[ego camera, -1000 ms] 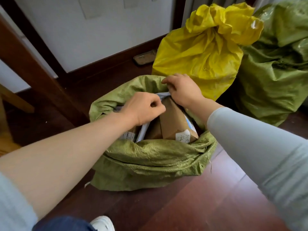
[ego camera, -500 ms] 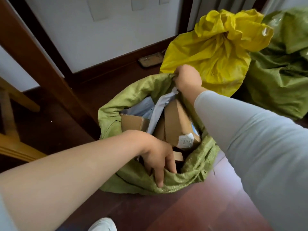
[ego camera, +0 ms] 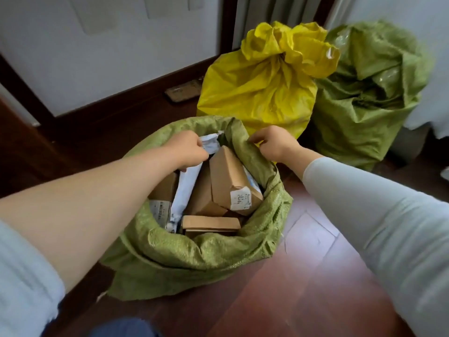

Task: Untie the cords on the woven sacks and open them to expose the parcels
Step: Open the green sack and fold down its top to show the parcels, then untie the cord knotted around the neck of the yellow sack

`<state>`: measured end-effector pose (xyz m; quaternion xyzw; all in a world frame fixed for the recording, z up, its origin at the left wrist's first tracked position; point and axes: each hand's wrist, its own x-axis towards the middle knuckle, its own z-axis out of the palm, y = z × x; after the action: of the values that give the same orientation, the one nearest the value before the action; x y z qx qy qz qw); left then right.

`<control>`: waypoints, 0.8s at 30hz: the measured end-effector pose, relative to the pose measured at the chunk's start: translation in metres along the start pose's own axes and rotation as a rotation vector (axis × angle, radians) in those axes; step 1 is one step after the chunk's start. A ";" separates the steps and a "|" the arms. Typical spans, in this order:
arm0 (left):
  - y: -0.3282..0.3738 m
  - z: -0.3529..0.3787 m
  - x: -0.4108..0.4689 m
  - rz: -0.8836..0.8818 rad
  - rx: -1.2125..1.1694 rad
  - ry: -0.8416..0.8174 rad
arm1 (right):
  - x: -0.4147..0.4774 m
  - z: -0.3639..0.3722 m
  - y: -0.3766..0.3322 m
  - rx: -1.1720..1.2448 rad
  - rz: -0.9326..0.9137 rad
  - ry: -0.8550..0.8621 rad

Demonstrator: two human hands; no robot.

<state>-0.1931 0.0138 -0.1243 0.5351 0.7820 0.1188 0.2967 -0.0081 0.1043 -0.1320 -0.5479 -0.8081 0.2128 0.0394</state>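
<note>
Holding wide the mouth of the green woven sack (ego camera: 194, 259) in the middle of the wooden floor (ego camera: 315, 276), baring the parcels inside.

Gripping the crumpled top of a white mailer bag (ego camera: 187, 188) in the curled fingers of the left hand (ego camera: 187, 149), just inside the sack's far rim. Pinching that rim further along with the right hand (ego camera: 274, 142), fingers clenched on the green weave. Standing upright with the near rim rolled down, holding brown cardboard boxes (ego camera: 230, 178), the largest tilting against the mailer and showing a white label on its end. Sitting just behind, toward the floor's far edge by the wall, a yellow sack (ego camera: 262, 88) bunched tight at the neck, and touching it on the right, a second green sack (ego camera: 364, 93), crumpled at the top.
</note>
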 end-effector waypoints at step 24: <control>0.194 -0.015 0.102 0.200 -0.127 0.422 | 0.116 -0.121 0.126 0.871 -0.124 0.285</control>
<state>-0.0786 0.1862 -0.0495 0.5536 0.7608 0.3055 0.1464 0.0918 0.2841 -0.0904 -0.4546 -0.6613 0.4524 0.3891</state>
